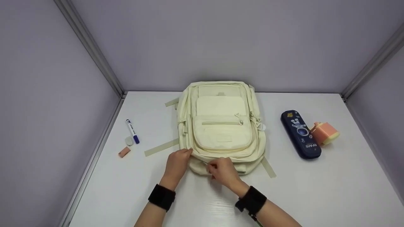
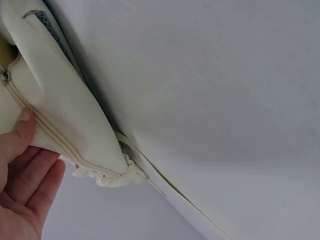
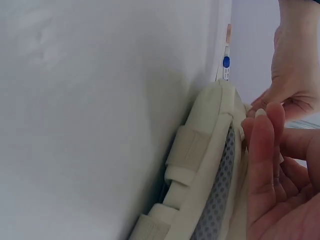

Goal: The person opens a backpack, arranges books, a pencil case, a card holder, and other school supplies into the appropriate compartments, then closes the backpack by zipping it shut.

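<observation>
A cream backpack (image 1: 224, 135) lies front side up, its bottom end towards me. My left hand (image 1: 178, 162) pinches the fabric edge at its lower left corner; in the left wrist view the thumb (image 2: 26, 120) presses beside the zipper (image 2: 50, 131), with the other fingers under the cloth. A metal zipper slider (image 2: 6, 76) shows at the left edge of that view, beside a gap in the fabric. At the bottom edge my right hand (image 1: 223, 170) has its thumb and fingertips together on the zipper pull, mostly hidden by the fingers. Grey mesh (image 3: 215, 200) runs along the bag's side.
To the right lie a dark blue space-print pencil case (image 1: 301, 134) and an orange and yellow block-shaped object (image 1: 325, 133). At left are a blue-capped marker (image 1: 132, 130), a small whitish piece (image 1: 129, 141) and an orange block (image 1: 124, 152). Webbing straps (image 1: 161, 147) spread from the bag.
</observation>
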`<move>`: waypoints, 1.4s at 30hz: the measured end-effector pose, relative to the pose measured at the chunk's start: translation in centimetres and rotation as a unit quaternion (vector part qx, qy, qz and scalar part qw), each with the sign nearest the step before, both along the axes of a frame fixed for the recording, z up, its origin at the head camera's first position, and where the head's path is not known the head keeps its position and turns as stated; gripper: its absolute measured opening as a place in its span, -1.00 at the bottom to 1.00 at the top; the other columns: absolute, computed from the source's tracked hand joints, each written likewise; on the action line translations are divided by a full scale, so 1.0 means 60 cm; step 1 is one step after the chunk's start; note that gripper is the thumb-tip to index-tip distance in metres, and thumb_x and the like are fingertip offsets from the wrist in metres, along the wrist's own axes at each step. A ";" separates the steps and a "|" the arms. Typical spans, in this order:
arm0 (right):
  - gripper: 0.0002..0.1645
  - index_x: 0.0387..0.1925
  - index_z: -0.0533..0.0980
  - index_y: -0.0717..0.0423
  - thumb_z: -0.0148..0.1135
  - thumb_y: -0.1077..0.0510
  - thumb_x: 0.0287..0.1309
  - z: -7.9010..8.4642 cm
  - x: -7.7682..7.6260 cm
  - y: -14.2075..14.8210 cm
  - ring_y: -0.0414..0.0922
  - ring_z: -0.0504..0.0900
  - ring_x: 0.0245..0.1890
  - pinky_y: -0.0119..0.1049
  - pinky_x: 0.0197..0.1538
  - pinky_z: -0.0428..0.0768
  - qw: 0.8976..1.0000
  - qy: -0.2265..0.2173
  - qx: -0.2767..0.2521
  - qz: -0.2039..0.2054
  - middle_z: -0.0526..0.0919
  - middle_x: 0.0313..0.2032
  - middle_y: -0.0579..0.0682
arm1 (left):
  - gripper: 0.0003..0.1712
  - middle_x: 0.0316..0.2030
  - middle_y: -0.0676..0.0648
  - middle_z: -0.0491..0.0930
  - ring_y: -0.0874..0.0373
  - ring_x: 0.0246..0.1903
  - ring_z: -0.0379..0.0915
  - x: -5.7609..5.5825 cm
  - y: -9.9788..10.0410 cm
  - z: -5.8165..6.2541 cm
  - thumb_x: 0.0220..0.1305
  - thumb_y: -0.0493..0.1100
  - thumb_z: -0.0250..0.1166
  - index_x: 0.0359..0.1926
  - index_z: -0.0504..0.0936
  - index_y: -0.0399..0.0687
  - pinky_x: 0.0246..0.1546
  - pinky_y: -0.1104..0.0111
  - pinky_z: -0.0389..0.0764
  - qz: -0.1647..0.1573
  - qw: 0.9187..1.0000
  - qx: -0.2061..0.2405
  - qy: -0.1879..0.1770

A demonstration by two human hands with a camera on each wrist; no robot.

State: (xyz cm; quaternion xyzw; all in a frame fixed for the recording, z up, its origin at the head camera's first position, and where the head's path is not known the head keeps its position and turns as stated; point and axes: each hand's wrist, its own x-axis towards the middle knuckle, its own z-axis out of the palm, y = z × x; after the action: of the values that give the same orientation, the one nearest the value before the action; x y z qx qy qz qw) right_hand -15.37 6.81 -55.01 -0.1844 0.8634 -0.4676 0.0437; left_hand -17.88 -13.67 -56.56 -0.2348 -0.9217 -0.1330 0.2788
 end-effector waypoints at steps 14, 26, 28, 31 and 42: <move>-0.77 -0.50 0.70 0.16 0.24 0.28 0.26 0.026 -0.007 0.052 -0.32 0.56 -0.72 -0.41 -0.57 0.54 0.996 0.037 0.056 0.052 0.63 -0.67 -0.06 | -0.80 -0.43 -0.12 0.68 0.07 -0.49 0.64 -0.002 0.000 0.010 0.07 -0.43 0.39 -0.23 0.77 -0.24 -0.54 0.26 0.59 -0.007 1.000 0.011 -0.004; -0.78 -0.57 0.68 0.10 0.29 0.31 0.18 0.037 -0.024 0.136 -0.37 0.51 -0.72 -0.38 -0.62 0.48 0.991 0.030 0.083 0.104 0.57 -0.71 -0.21 | -0.83 -0.50 -0.10 0.64 0.05 -0.57 0.59 -0.004 -0.001 0.013 0.05 -0.39 0.41 -0.27 0.78 -0.20 -0.60 0.24 0.54 0.005 1.000 0.016 0.000; -0.80 -0.52 0.70 0.09 0.29 0.30 0.19 0.038 -0.027 0.151 -0.34 0.53 -0.69 -0.37 -0.59 0.50 0.990 0.016 0.084 0.115 0.60 -0.68 -0.18 | -0.82 -0.49 -0.08 0.65 0.06 -0.58 0.59 -0.004 0.000 0.014 0.04 -0.38 0.43 -0.27 0.78 -0.18 -0.62 0.25 0.54 0.010 1.000 0.006 0.005; -0.83 -0.47 0.72 0.07 0.29 0.27 0.20 0.040 -0.032 0.174 -0.31 0.56 -0.66 -0.36 -0.56 0.53 0.989 -0.009 0.084 0.125 0.61 -0.65 -0.18 | -0.81 -0.48 -0.05 0.65 0.09 -0.62 0.57 -0.004 -0.001 0.014 0.02 -0.35 0.46 -0.26 0.79 -0.13 -0.66 0.28 0.52 0.020 1.000 -0.016 0.014; -0.86 -0.42 0.71 0.16 0.29 0.27 0.22 0.029 -0.044 0.243 -0.22 0.54 -0.69 -0.33 -0.60 0.52 0.986 -0.093 0.058 0.124 0.64 -0.62 0.07 | -0.77 -0.47 -0.03 0.65 0.09 -0.65 0.55 -0.003 -0.003 0.008 0.00 -0.32 0.48 -0.24 0.81 -0.06 -0.71 0.27 0.48 0.037 0.998 -0.036 0.023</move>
State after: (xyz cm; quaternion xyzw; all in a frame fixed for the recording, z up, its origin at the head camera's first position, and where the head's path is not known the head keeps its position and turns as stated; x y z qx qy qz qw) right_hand -18.01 21.39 -53.25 -0.2427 0.8516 -0.4232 0.1918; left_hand -18.04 -13.87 -56.11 -0.2134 -0.9274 -0.0835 0.2958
